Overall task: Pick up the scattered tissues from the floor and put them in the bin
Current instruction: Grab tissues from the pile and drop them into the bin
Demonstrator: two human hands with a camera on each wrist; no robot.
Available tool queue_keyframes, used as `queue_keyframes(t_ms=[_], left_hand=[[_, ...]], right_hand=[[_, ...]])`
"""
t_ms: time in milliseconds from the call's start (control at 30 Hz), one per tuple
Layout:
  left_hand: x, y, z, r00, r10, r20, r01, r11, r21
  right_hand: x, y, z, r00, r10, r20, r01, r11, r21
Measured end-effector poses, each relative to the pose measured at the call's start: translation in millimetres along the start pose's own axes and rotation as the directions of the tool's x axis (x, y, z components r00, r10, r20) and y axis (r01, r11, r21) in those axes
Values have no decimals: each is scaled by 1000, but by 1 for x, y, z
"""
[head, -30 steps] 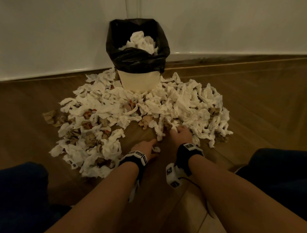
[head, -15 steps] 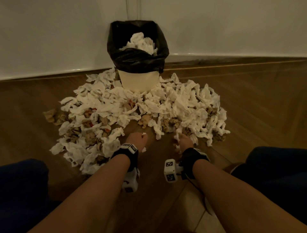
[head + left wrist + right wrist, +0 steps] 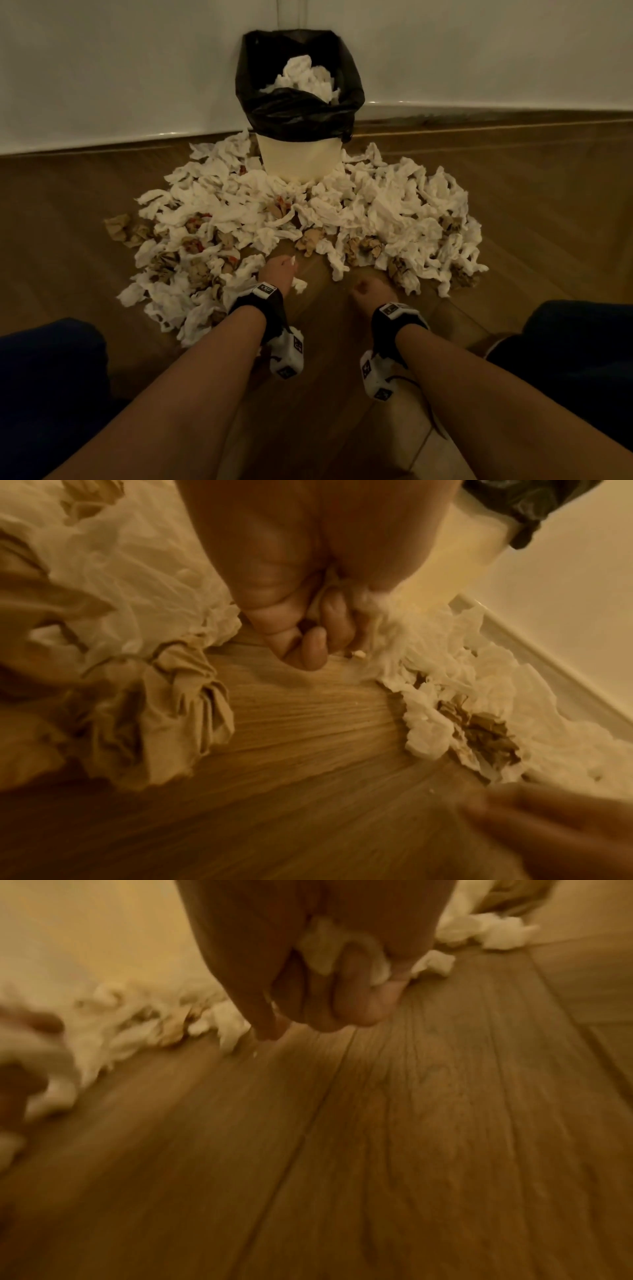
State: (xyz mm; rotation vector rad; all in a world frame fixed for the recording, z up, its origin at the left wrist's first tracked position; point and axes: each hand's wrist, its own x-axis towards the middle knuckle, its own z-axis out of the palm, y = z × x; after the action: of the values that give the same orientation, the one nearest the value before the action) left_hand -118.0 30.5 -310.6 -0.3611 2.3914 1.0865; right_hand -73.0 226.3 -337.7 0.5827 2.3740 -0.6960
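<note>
A white bin (image 3: 299,161) with a black liner (image 3: 298,113) stands in the wall corner, heaped with tissues (image 3: 305,77). A wide pile of crumpled white and brown tissues (image 3: 376,219) rings its base on the wood floor. My left hand (image 3: 279,270) is curled round a small white tissue (image 3: 368,601) at the pile's near edge. My right hand (image 3: 368,291) is a fist just above the floor, and white tissue (image 3: 325,947) shows between its fingers.
Bare wood floor (image 3: 325,359) lies between my arms and the pile. A small white scrap (image 3: 299,284) lies beside my left hand. My dark-clothed knees (image 3: 51,394) flank the scene at both lower corners. White walls meet behind the bin.
Both hands went from reaching flat into the pile's near edge to closed fists round tissue, and they have drawn back slightly toward me and lifted.
</note>
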Motion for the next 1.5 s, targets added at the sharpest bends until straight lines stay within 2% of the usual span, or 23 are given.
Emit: queue_keyframes(t_ms=[67, 200, 300, 467, 567, 633, 700, 833, 933, 967, 1067, 1167, 1267, 1400, 1500], left_hand=[[1, 0, -4, 999, -47, -13, 47, 999, -21], [7, -2, -10, 998, -69, 0, 69, 998, 8], [14, 0, -10, 993, -118, -31, 115, 990, -78], [20, -10, -7, 990, -122, -67, 109, 978, -175], [20, -10, -6, 990, -143, 18, 144, 974, -177], [20, -10, -5, 984, -157, 80, 168, 974, -154], [23, -12, -3, 982, -170, 86, 179, 977, -117], [24, -13, -6, 982, -187, 3, 187, 981, -51], [24, -8, -15, 971, -237, 18, 236, 954, -185], [25, -7, -19, 968, -249, 15, 246, 947, -206], [30, -9, -32, 980, -191, -64, 188, 981, -46], [30, -12, -45, 984, -161, -77, 153, 983, -98], [27, -4, -63, 988, -112, -104, 106, 992, -62], [18, 42, -101, 984, -66, -168, 44, 990, -132], [11, 99, -140, 990, 90, -112, -105, 984, -143]], right_hand=[[2, 2, 7, 998, -53, 33, 54, 998, -39], [4, 4, 10, 999, -52, -2, 52, 997, 50], [8, 0, 9, 995, -95, -22, 96, 993, 63], [11, -5, 8, 989, -131, -75, 132, 991, 15], [8, -8, 7, 987, -135, -91, 134, 991, -20], [7, -9, 6, 986, -149, -71, 145, 987, -70], [6, -12, 6, 986, -160, -54, 153, 981, -121], [3, -22, 5, 989, -140, 39, 145, 949, -278], [5, -22, -1, 990, -107, 97, 133, 938, -319], [5, -18, -5, 992, -87, 96, 112, 946, -303], [4, 1, -19, 999, -38, 32, 44, 982, -186], [-1, 12, -32, 999, -28, 24, 30, 997, -67], [-7, 1, -48, 997, -55, 55, 52, 997, 55], [-11, -49, -98, 980, -198, -33, 200, 960, 197], [-13, -109, -158, 932, -341, -126, 361, 908, 214]])
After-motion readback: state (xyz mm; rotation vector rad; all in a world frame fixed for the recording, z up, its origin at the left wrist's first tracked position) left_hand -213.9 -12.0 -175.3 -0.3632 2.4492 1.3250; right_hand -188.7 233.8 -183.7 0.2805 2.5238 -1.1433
